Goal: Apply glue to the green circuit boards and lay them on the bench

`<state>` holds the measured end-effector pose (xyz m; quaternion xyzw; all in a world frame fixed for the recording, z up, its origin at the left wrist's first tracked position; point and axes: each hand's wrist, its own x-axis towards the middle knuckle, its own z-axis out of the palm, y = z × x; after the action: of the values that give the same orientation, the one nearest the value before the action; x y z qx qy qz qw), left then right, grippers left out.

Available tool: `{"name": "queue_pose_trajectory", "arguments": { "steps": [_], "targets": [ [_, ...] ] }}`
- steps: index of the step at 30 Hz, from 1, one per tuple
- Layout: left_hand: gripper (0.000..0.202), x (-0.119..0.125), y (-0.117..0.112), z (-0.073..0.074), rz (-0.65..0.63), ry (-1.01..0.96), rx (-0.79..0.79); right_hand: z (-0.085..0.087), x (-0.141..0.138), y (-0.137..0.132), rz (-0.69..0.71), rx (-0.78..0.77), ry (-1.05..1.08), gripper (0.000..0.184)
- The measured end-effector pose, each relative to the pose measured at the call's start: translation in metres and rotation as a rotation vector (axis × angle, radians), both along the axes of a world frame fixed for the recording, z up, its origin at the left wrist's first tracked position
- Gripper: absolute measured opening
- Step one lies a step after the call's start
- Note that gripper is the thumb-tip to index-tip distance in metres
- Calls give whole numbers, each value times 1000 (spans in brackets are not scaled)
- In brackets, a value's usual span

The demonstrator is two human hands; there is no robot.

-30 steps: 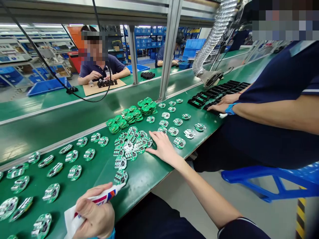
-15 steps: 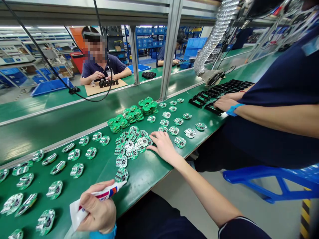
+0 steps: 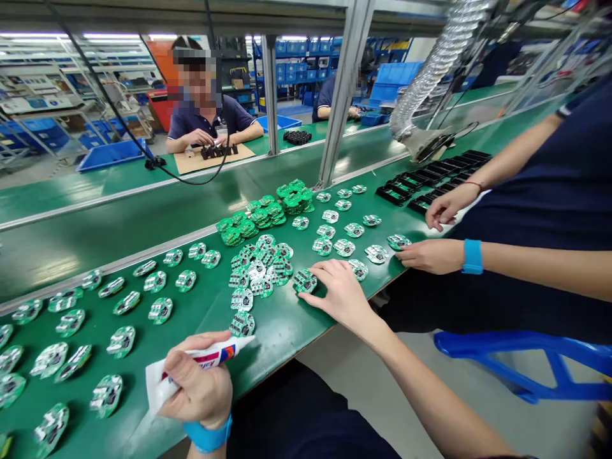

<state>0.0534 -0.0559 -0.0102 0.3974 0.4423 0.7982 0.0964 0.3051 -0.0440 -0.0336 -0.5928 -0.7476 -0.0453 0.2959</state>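
Note:
My left hand [image 3: 203, 382], with a blue wristband, is wrapped round a white glue tube [image 3: 210, 357] whose nozzle points right over the green bench. Just beyond the nozzle lies a round green circuit board [image 3: 242, 324]. Thumb and fingers of my right hand [image 3: 342, 293] grip another circuit board [image 3: 305, 280] by its edge, close to the bench top. To its left is a loose heap of boards [image 3: 261, 268], some overlapping. Whether the held board touches the bench I cannot tell.
Separate boards [image 3: 121, 342] cover the bench's left side, with more [image 3: 344, 247] at right. Stacked boards [image 3: 294, 196] stand by the metal post [image 3: 342, 95]. A co-worker's hand [image 3: 433, 256] touches a board; black frames [image 3: 421, 178] lie beyond. A blue stool [image 3: 516, 357] stands below.
My right hand has drawn a board away from the heap, to the right. My left hand still holds the tube. The co-worker's hands have left the black frames, one reaching a board. The view has shifted slightly.

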Motion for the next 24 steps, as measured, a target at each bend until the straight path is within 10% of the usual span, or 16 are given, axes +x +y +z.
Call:
{"name": "queue_pose_trajectory", "arguments": {
  "steps": [9, 24],
  "targets": [
    [49, 33, -2, 23, -211, -18, 45, 34, -44, -41, 306, 154, 100, 37],
    [45, 24, -12, 11, -185, 203, 9, 46, -54, -43, 357, 185, 37, 30]
  ]
}}
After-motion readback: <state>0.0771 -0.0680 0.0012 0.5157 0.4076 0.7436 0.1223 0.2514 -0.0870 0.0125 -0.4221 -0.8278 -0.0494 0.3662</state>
